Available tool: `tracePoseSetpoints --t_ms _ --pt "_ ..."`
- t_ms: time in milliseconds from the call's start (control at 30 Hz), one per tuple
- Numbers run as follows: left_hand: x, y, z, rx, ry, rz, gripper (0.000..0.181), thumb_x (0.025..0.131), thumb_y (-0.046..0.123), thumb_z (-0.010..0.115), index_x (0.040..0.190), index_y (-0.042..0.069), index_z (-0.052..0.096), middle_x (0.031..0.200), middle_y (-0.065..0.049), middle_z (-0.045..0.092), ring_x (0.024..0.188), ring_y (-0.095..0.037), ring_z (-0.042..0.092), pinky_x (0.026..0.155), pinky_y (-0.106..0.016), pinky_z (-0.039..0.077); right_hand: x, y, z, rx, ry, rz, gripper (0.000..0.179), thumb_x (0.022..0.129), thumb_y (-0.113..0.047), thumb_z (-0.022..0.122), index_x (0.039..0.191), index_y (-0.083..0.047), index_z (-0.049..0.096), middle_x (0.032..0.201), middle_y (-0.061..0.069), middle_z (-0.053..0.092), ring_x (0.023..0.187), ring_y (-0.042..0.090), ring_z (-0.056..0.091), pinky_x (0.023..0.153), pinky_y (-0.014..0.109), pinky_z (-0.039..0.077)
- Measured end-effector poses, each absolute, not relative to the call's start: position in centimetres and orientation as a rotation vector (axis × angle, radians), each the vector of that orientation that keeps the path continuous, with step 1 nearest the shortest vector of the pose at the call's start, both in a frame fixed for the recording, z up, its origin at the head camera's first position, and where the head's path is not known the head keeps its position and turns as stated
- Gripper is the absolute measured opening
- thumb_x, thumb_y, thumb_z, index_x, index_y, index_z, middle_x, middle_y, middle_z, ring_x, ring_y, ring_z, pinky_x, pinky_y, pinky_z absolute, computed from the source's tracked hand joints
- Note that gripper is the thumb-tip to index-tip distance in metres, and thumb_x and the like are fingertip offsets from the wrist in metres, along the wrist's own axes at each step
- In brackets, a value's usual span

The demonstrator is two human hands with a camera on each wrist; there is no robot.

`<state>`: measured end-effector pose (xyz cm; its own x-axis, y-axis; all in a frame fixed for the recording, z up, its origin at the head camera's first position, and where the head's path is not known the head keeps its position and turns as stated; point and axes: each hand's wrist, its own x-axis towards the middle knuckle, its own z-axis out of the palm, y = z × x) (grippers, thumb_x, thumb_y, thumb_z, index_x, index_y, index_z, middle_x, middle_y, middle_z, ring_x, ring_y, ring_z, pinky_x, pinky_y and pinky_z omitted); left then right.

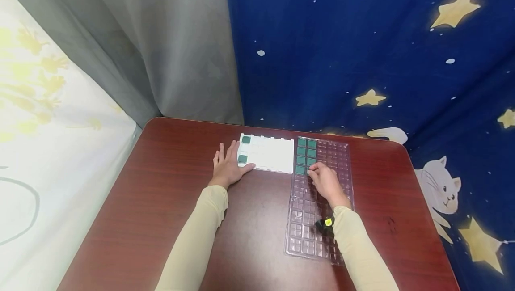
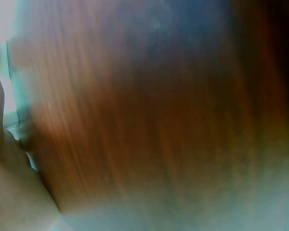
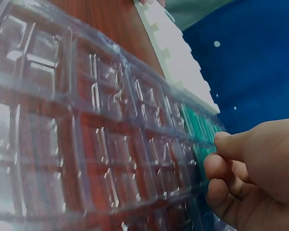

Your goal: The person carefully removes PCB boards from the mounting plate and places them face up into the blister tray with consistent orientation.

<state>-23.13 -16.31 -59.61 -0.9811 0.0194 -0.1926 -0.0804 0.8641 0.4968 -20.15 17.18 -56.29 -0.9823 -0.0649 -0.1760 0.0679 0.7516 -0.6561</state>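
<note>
My left hand (image 1: 230, 168) rests spread at the left end of a white board (image 1: 273, 150), its thumb over the near edge. Two small green squares sit on that board, one in the far left corner (image 1: 246, 139) and one nearer (image 1: 242, 159). To the right lies a clear plastic tray (image 1: 299, 219) of square pockets, with several green squares (image 1: 301, 151) in its far left pockets. With thumb and fingertips, my right hand (image 1: 325, 183) pinches at a green square in the nearest green row; the fingers mostly cover it. The right wrist view shows these fingertips against the green pieces (image 3: 197, 125).
Under everything is a reddish-brown wooden table (image 1: 161, 183). A grey curtain (image 1: 185, 49) and a blue star-patterned curtain (image 1: 322, 58) hang behind its far edge. At the right wrist is a black device with a yellow label (image 1: 328, 222), above the tray.
</note>
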Motion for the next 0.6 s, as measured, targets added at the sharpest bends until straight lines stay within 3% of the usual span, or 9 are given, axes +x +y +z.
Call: tracePoseSetpoints --t_ms 600 --pt "-23.3 -16.4 -60.3 -0.051 2.858 0.788 0.112 0.083 0.076 0.063 0.166 0.026 0.007 0.175 0.003 0.006 0.161 -0.034 -0.014 0.128 -0.060 -0.003 -22.5 11.9 -55.0 -0.153 2.803 -1.113 0.023 0.105 -0.025 0.056 0.116 -0.007 0.065 0.101 0.013 0.074 0.077 0.020 0.069 0.070 0.035 0.058"
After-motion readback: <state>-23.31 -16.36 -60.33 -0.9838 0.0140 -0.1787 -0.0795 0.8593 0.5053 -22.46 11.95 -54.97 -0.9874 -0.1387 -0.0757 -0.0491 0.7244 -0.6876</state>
